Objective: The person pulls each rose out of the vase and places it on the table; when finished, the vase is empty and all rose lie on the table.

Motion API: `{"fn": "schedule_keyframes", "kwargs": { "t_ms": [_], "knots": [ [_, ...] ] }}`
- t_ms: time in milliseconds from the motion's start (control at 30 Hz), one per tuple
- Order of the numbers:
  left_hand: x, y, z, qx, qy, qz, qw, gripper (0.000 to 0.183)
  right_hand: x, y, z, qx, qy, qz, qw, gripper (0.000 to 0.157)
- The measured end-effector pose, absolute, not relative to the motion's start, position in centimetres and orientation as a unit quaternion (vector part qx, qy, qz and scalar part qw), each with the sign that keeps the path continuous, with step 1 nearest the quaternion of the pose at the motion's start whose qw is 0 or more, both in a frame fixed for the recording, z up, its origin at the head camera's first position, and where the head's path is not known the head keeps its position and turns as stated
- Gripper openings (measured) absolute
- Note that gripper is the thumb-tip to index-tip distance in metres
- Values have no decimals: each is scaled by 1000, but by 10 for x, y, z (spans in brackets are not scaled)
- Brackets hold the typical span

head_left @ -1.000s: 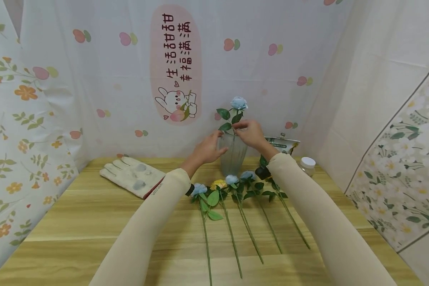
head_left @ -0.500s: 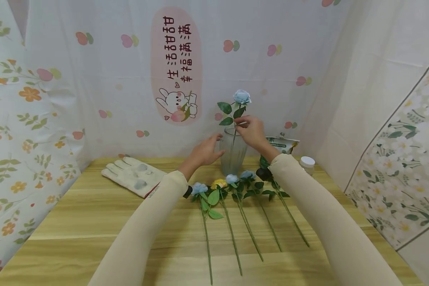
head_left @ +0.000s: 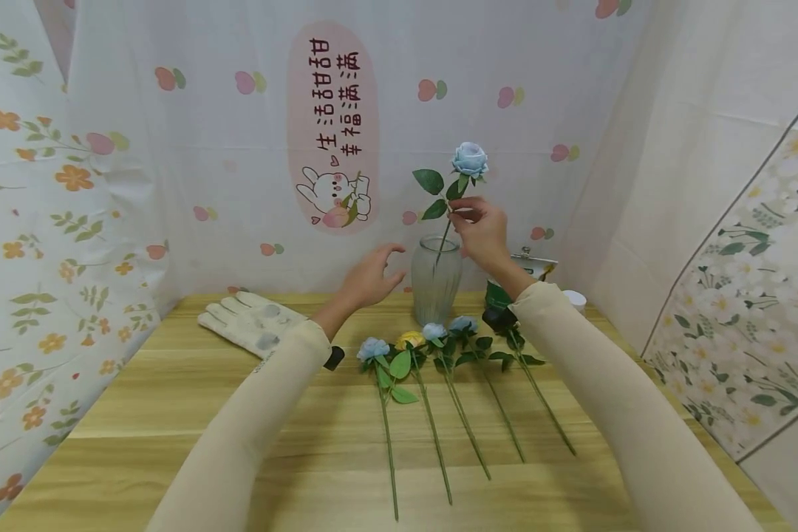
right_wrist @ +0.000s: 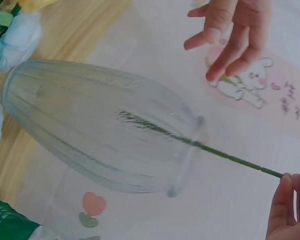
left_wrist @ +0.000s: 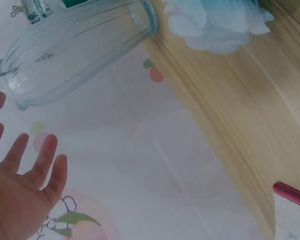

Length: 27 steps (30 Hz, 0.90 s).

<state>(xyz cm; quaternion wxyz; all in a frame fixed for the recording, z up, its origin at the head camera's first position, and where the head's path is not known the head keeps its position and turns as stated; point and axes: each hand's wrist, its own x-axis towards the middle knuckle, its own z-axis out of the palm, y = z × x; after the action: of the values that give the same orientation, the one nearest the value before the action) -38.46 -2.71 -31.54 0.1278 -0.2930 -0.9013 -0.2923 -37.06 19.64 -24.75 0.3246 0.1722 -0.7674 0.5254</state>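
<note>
My right hand (head_left: pixel 484 230) pinches the green stem of a pale blue artificial rose (head_left: pixel 470 160) just below its leaves. In the right wrist view the rose stem (right_wrist: pixel 235 159) passes through the mouth of a ribbed clear glass vase (right_wrist: pixel 100 125), its lower end inside. The vase stands upright at the back of the table. To the vase's left, my left hand (head_left: pixel 372 277) hovers apart from the glass with thumb and fingers spread, holding nothing. The left wrist view shows those fingers (left_wrist: pixel 42 160) close to the vase's rim.
Several artificial roses lie in a row before the vase: blue (head_left: pixel 374 349), yellow (head_left: pixel 410 340) and a dark one (head_left: pixel 499 319). A work glove (head_left: pixel 249 321) lies at the left. Behind my right arm are a clipped pouch (head_left: pixel 535 266) and a white-capped jar (head_left: pixel 575 300).
My right hand has drawn the rose up and slightly right, so less of its stem is in the vase. My left hand has moved away from the vase, to the left.
</note>
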Motion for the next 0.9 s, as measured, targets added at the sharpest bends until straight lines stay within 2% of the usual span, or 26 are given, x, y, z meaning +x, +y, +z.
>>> {"fn": "schedule_keyframes", "kwargs": {
  "t_ms": [567, 667, 900],
  "knots": [
    [-346, -58, -321, -315, -881, -327, 135, 49, -327, 186, -216, 329, -670, 518, 418, 13],
    [-338, -63, -323, -311, -873, -351, 134, 50, -316, 180, -214, 346, -662, 523, 411, 15],
    [-314, -75, -333, -271, -846, -452, 85, 55, -295, 167, -225, 354, -679, 539, 350, 22]
  ]
}}
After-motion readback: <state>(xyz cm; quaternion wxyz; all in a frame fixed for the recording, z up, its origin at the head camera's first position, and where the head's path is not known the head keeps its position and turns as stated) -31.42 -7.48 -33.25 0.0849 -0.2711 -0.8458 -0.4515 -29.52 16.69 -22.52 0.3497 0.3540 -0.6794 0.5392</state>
